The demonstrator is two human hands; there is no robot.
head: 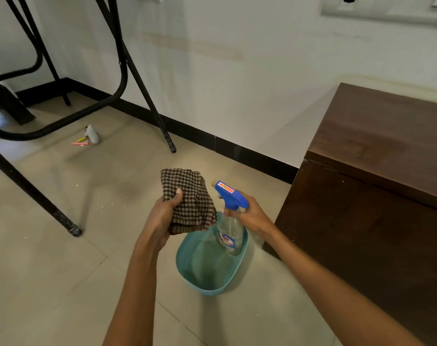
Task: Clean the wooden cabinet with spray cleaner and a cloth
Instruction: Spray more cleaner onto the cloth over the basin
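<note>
My left hand (163, 216) grips a folded brown-and-cream checked cloth (190, 196), thumb on top, held over the floor. My right hand (253, 214) is wrapped around the neck of a clear spray bottle (229, 236) with a blue trigger head (231, 194); the nozzle points left toward the cloth. Both are held above a teal plastic basin (207, 270) on the floor. The dark brown wooden cabinet (377, 176) stands at the right against the wall, its top bare.
Black metal table legs (147, 96) cross the upper left, with one foot (73, 231) near my left arm. A small white object (92, 134) and pink and yellow sticks lie on the beige tile floor. A black skirting board (212, 141) runs along the white wall.
</note>
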